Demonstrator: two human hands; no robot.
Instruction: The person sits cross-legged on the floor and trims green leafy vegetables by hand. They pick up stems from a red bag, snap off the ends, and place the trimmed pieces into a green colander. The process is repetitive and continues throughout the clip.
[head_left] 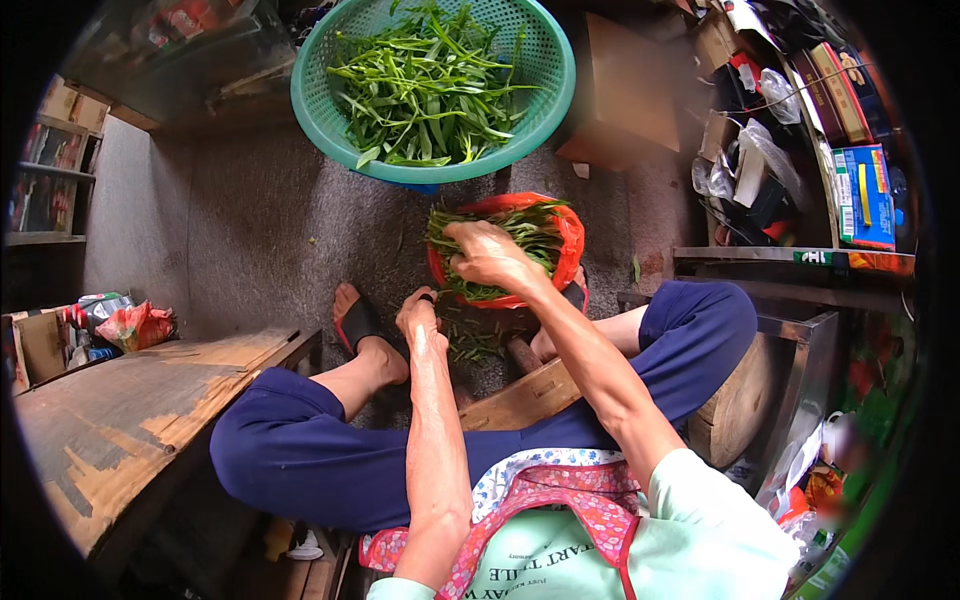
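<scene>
My right hand (490, 255) reaches over a red plastic bag (572, 245) full of green leafy vegetable stems (535, 225). Its fingers curl down around some stems, with the tips partly hidden. Just left of the bag, my left hand (418, 312) is closed, and a small black thing (430, 296) shows at its fingers; what it is, I cannot make out. Beyond the bag stands a green perforated plastic basket (545, 125), heaped with loose green leaves and stems (430, 90). Cut bits of stem (475, 335) lie on the ground between my feet.
A cardboard box (625, 95) stands right of the basket. To my left is a worn wooden board (150, 410) with peeling veneer. Shelves (800, 250) with boxes and plastic wrappers line the right side. A wooden piece (530, 398) lies between my legs.
</scene>
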